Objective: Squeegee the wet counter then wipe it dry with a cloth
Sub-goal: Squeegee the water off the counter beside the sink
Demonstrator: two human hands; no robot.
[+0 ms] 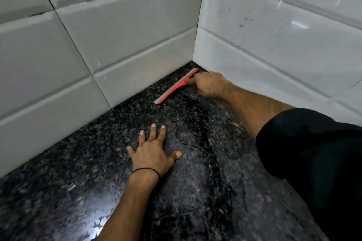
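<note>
Near the corner, squeegee (177,85) blade apparently parallel to back wall (117,45).

You are at a corner of a home kitchen or bathroom. A dark speckled stone worktop (82,172), glossy and streaked with water, runs into two walls that meet at a right angle, both faced with large pale glazed tiles (121,31) with bevelled edges and grey joints.

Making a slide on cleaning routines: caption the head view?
Right hand sets an orange squeegee into the tiled corner of a wet granite counter; left hand rests flat.
</note>
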